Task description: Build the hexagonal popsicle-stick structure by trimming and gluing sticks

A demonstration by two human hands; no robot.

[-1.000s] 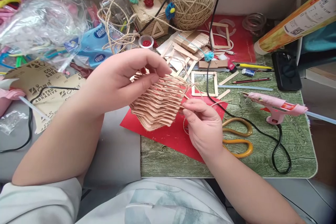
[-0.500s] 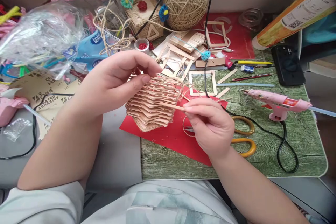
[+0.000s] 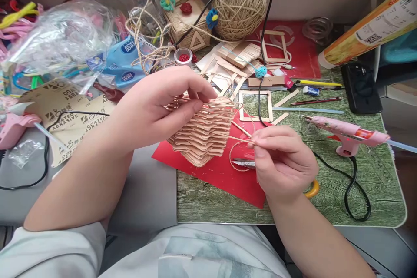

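Observation:
My left hand (image 3: 169, 113) is closed on the top of a wavy stacked popsicle-stick structure (image 3: 205, 132), thumb and fingers gripping its upper edge. Some of its far side is hidden behind that hand. To the right, my right hand (image 3: 283, 158) pinches a thin strand of twine (image 3: 240, 139) that runs from the structure's side to the fingertips. A loose loop of twine hangs below, above the blades of a pair of scissors (image 3: 243, 163) on red paper (image 3: 215, 182). My right hand covers much of the scissors.
A pink glue gun (image 3: 347, 130) lies on the right with its black cord. Behind are square stick frames (image 3: 256, 118), a big twine ball (image 3: 241, 2) and a decorated box (image 3: 185, 21). Plastic bags (image 3: 65, 37) and sandpaper sheets (image 3: 78, 113) cover the left side.
My right hand has moved right and slightly down, away from the structure, and the strand between them now looks thin and taut. More of the scissors' blades shows. The view has shifted a little.

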